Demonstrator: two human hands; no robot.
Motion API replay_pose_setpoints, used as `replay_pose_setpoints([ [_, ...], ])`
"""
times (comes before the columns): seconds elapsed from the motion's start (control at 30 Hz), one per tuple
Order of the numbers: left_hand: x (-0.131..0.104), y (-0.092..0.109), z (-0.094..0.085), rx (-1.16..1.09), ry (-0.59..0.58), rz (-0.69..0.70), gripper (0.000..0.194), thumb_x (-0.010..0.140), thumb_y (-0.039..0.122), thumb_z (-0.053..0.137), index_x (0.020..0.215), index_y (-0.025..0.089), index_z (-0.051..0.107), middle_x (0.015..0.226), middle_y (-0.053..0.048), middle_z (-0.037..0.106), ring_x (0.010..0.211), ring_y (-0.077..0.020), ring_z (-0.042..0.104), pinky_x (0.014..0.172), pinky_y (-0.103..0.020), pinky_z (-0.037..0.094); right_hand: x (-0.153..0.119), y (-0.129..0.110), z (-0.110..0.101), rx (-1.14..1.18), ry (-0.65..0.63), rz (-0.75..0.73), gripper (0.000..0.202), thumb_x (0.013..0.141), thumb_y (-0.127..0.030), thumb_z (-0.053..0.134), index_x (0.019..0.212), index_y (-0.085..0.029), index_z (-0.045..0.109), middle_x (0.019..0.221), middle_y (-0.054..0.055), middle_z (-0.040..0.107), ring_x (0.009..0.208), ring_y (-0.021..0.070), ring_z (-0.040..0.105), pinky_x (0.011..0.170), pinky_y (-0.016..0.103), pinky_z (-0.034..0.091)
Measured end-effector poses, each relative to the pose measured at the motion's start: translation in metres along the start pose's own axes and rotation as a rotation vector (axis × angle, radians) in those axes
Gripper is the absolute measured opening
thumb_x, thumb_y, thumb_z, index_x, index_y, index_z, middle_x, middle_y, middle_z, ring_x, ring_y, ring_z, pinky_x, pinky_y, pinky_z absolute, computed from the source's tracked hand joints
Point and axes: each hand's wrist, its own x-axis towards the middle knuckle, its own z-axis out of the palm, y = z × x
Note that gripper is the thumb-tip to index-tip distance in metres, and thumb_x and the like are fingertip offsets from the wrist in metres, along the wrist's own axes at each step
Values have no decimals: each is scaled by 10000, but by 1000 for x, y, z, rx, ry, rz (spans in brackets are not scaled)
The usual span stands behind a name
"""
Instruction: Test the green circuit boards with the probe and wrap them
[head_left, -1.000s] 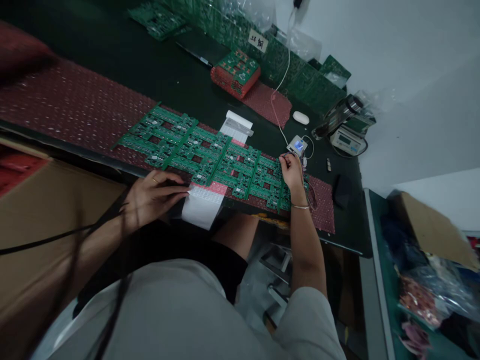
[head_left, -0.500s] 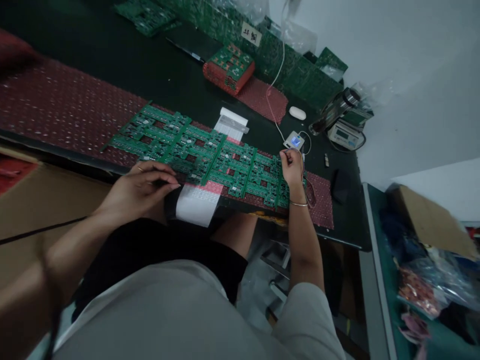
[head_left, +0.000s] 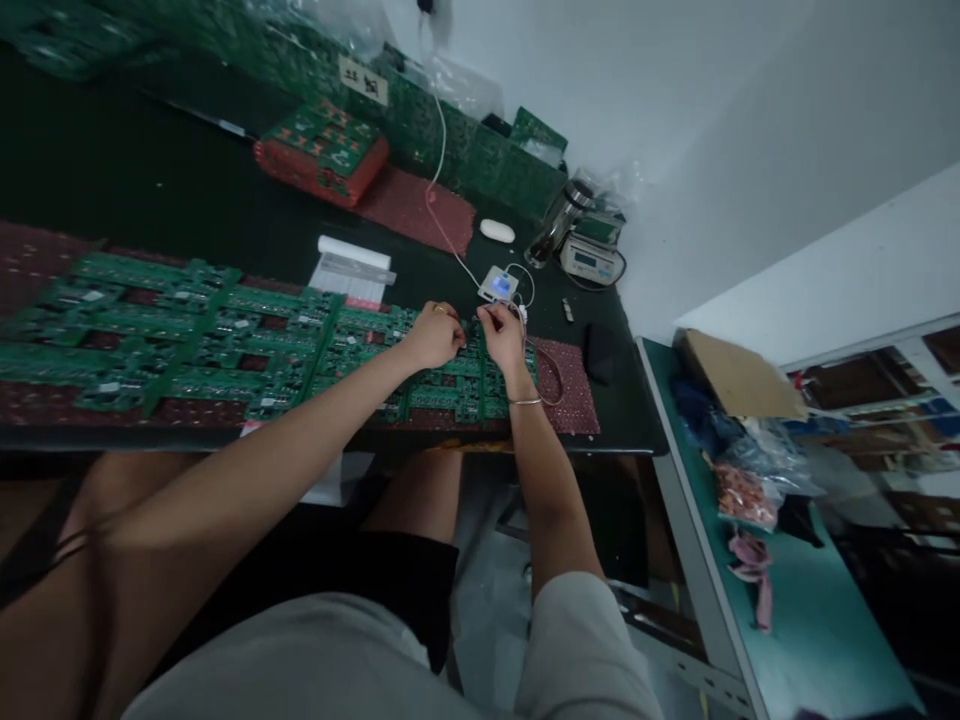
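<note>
Green circuit board panels (head_left: 262, 330) lie in a long row on red bubble wrap (head_left: 574, 385) along the table's front edge. Over the right part of the row is my left hand (head_left: 436, 336), its fingers bent and pressed together; what they hold, if anything, is too small to tell. Just right of it, my right hand (head_left: 501, 330) pinches something tiny above the rightmost panels, close to a thin cable. Behind my right hand sits a small white device (head_left: 499, 285) with a lit blue screen and wires.
Behind the boards lie a white roll (head_left: 354, 252), a board stack in red wrap (head_left: 326, 150) and a white oval case (head_left: 497, 231). A steel flask (head_left: 559, 222) and a grey meter (head_left: 592, 260) stand at the back right, with a dark object (head_left: 600, 352) nearer.
My left hand has moved right from the front edge of the boards to beside my right hand. The view has turned right, and my right hand stays near the small device.
</note>
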Motion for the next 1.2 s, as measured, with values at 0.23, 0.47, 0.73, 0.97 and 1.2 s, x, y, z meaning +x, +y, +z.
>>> replay_pose_setpoints([
  [0.23,7,-14,13,66,-2,-58,271,876,344,635,940,213,863,1240,-139,707,1201,-350,596,1089,-511,494,2,3,2,68,-9,9,543,952,-769,547,896,-243,671,940,55,738,912,212,660,912,365,560],
  [0.47,0,-5,12,102,37,-65,276,885,312,635,1037,232,852,1275,-133,695,1183,-350,598,1037,-495,509,1,3,3,51,-25,14,530,975,-749,549,919,-238,679,927,48,744,894,206,675,893,357,572],
  [0.73,-32,7,-10,255,-94,131,424,945,193,506,1161,328,845,1452,-59,669,1359,-307,571,1135,-462,464,-1,-9,-4,52,13,20,509,992,-704,542,908,-220,676,913,57,739,872,208,676,900,368,576],
  [0.97,-27,6,-15,272,-146,152,488,896,197,553,1301,320,797,1508,-75,652,1388,-320,580,1172,-457,461,-71,-53,-34,-87,-79,-126,385,1033,-616,554,917,-277,695,988,55,766,961,237,710,936,392,583],
  [1.2,-84,-4,-23,132,71,123,595,939,224,435,1492,217,655,1584,-107,594,1494,-307,519,1298,-533,333,-111,-53,-25,-96,-125,-159,321,1055,-553,554,942,-295,710,1022,72,784,1043,269,716,1012,449,577],
])
